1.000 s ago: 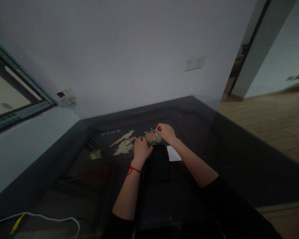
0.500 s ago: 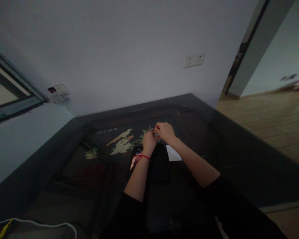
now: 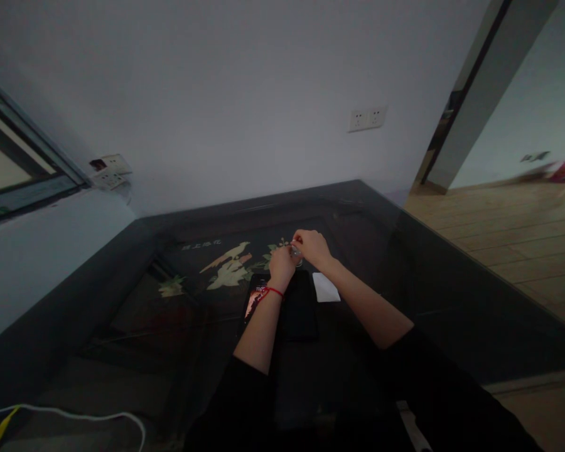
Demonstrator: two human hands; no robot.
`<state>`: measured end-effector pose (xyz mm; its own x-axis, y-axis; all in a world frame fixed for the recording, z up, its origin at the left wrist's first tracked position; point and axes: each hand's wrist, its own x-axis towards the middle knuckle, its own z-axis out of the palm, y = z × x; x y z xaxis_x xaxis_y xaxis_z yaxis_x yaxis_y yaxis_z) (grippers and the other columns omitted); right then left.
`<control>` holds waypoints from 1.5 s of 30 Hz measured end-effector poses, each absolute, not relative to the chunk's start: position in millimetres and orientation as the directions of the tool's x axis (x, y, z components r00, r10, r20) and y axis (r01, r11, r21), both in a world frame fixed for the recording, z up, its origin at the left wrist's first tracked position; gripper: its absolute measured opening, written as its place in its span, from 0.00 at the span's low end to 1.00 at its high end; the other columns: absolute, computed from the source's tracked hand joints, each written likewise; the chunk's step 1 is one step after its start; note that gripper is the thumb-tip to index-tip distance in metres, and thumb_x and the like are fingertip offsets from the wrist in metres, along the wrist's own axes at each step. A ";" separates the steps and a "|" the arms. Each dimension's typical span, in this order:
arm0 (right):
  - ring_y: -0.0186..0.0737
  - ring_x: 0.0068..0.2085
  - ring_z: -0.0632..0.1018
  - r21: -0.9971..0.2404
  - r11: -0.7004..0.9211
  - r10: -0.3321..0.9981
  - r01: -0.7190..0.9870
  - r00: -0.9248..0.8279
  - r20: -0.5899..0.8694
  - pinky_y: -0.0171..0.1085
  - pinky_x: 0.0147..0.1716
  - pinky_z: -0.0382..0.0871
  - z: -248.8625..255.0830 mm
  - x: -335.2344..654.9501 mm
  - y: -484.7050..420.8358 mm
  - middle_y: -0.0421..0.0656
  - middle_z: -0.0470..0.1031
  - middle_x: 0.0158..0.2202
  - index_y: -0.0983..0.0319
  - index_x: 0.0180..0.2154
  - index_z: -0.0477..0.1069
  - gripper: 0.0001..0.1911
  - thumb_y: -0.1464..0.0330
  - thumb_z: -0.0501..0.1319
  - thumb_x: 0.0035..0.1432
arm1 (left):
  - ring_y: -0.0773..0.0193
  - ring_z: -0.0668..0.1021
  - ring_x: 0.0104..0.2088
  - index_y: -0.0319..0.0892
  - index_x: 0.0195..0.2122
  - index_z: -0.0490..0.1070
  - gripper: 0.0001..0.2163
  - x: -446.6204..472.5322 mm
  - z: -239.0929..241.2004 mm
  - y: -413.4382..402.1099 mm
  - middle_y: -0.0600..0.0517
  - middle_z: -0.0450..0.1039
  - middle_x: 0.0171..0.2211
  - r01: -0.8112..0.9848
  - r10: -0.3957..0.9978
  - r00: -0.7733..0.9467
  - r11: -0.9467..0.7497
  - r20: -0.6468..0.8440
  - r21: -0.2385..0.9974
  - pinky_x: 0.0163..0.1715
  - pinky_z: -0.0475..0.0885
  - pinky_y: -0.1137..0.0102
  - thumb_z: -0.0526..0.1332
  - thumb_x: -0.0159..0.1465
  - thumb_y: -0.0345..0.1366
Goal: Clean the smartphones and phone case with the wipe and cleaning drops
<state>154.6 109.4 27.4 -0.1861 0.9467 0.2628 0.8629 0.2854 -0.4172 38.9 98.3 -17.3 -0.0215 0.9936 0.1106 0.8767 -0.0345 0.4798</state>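
Observation:
Over the middle of the dark table, my left hand (image 3: 282, 265) and my right hand (image 3: 311, 247) meet at the fingertips. Between them is a small, shiny, pale item (image 3: 295, 250), too small to name. The left fingers are curled around it from the left, while the right thumb and fingers pinch at its top. A red string bracelet (image 3: 275, 290) circles my left wrist. Beneath the left forearm lies a phone (image 3: 255, 299) with its screen lit. A black flat item (image 3: 300, 307) rests beside it, and a white card or paper (image 3: 326, 287) lies near my right forearm.
The glossy table (image 3: 381, 251) carries a bird-and-flower picture (image 3: 230, 273). Behind it stands a wall with a double socket (image 3: 367, 118). A power strip (image 3: 109, 178) is at the left corner, below a window (image 3: 19, 157). A white cable (image 3: 75, 415) runs along the lower left.
The view has shifted slightly. My hands stay together around the small item, with only slight movement of the fingers.

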 end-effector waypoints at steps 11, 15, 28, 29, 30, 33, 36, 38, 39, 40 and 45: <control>0.42 0.40 0.79 -0.483 0.391 0.896 0.783 -0.204 0.394 0.36 0.40 0.67 46.7 150.4 111.5 0.45 0.81 0.37 0.60 0.38 0.76 0.07 0.71 0.59 0.60 | 0.56 0.78 0.43 0.44 0.42 0.75 0.14 39.0 -17.0 98.6 0.44 0.78 0.41 0.897 0.995 -0.021 -0.024 0.096 0.442 0.38 0.69 0.69 0.61 0.59 0.45; 0.40 0.38 0.80 -0.525 0.422 0.867 0.739 -0.159 0.473 0.35 0.40 0.69 65.2 164.6 106.4 0.44 0.81 0.36 0.61 0.38 0.76 0.07 0.70 0.60 0.59 | 0.57 0.78 0.44 0.44 0.44 0.74 0.15 41.1 -16.5 96.8 0.44 0.77 0.43 0.903 0.995 -0.031 -0.014 0.098 0.430 0.38 0.69 0.70 0.61 0.59 0.45; 0.39 0.34 0.81 -0.693 0.326 0.925 0.643 -0.066 0.374 0.36 0.36 0.72 3.8 236.3 37.5 0.42 0.81 0.30 0.60 0.33 0.76 0.05 0.70 0.60 0.55 | 0.58 0.76 0.46 0.44 0.46 0.74 0.16 42.7 -19.4 96.6 0.44 0.76 0.44 0.912 0.992 -0.025 -0.028 0.123 0.408 0.40 0.68 0.70 0.61 0.60 0.44; 0.39 0.34 0.81 -0.691 0.324 0.926 0.646 -0.066 0.372 0.36 0.36 0.71 2.3 236.1 36.9 0.42 0.81 0.31 0.60 0.33 0.76 0.05 0.69 0.60 0.55 | 0.57 0.76 0.47 0.44 0.46 0.73 0.16 42.5 -19.1 96.3 0.43 0.76 0.44 0.913 0.992 -0.024 -0.028 0.124 0.406 0.41 0.68 0.70 0.60 0.61 0.44; 0.39 0.34 0.81 -0.689 0.323 0.926 0.648 -0.067 0.371 0.36 0.36 0.71 2.0 235.7 36.5 0.42 0.81 0.31 0.60 0.33 0.76 0.05 0.69 0.61 0.56 | 0.57 0.76 0.47 0.43 0.47 0.73 0.16 42.4 -18.7 95.8 0.43 0.76 0.44 0.915 0.992 -0.024 -0.029 0.126 0.403 0.41 0.68 0.70 0.60 0.61 0.44; 0.39 0.33 0.80 -0.685 0.317 0.928 0.656 -0.063 0.368 0.36 0.35 0.70 4.5 233.5 35.2 0.42 0.80 0.30 0.60 0.32 0.76 0.05 0.69 0.61 0.56 | 0.57 0.76 0.47 0.42 0.47 0.73 0.16 42.6 -17.8 94.3 0.43 0.76 0.44 0.918 0.991 -0.024 -0.031 0.132 0.395 0.41 0.68 0.69 0.60 0.61 0.45; 0.40 0.32 0.80 -0.684 0.318 0.926 0.657 -0.061 0.372 0.36 0.35 0.69 6.1 230.8 32.2 0.42 0.80 0.29 0.60 0.30 0.76 0.05 0.69 0.61 0.55 | 0.57 0.76 0.46 0.43 0.47 0.73 0.16 43.0 -18.1 93.6 0.43 0.76 0.44 0.919 0.990 -0.024 -0.032 0.138 0.393 0.41 0.68 0.70 0.59 0.62 0.45; 0.40 0.31 0.80 -0.688 0.323 0.923 0.649 -0.056 0.380 0.36 0.35 0.69 5.3 229.9 30.6 0.41 0.80 0.28 0.60 0.29 0.75 0.05 0.69 0.61 0.55 | 0.57 0.76 0.46 0.43 0.47 0.73 0.17 43.1 -19.0 94.0 0.43 0.76 0.44 0.919 0.990 -0.027 -0.029 0.138 0.394 0.41 0.68 0.70 0.59 0.62 0.45; 0.40 0.31 0.80 -0.694 0.325 0.922 0.642 -0.051 0.384 0.36 0.34 0.69 4.7 230.1 30.3 0.41 0.80 0.28 0.60 0.29 0.75 0.05 0.69 0.61 0.54 | 0.57 0.76 0.46 0.43 0.48 0.72 0.17 43.1 -19.6 94.3 0.43 0.76 0.44 0.918 0.990 -0.029 -0.027 0.137 0.395 0.41 0.68 0.70 0.59 0.62 0.46; 0.40 0.31 0.80 -0.702 0.326 0.921 0.633 -0.044 0.388 0.36 0.34 0.70 4.1 230.7 30.5 0.41 0.80 0.28 0.60 0.29 0.75 0.05 0.68 0.61 0.54 | 0.57 0.76 0.46 0.43 0.48 0.72 0.17 42.9 -20.3 94.7 0.43 0.76 0.44 0.918 0.990 -0.031 -0.026 0.136 0.396 0.40 0.68 0.70 0.60 0.62 0.46; 0.39 0.33 0.81 -0.747 0.355 0.898 0.562 0.017 0.439 0.37 0.37 0.73 11.9 233.4 42.4 0.43 0.80 0.30 0.61 0.32 0.75 0.06 0.67 0.61 0.55 | 0.58 0.76 0.47 0.43 0.47 0.72 0.16 41.9 -22.6 95.7 0.44 0.75 0.45 0.913 0.991 -0.024 -0.032 0.134 0.407 0.41 0.68 0.70 0.60 0.62 0.46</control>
<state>233.4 42.4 11.9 0.0170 0.8983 0.4391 0.5617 0.3548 -0.7474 41.9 95.7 -22.6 -0.0245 0.9907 0.1337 0.9130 -0.0323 0.4066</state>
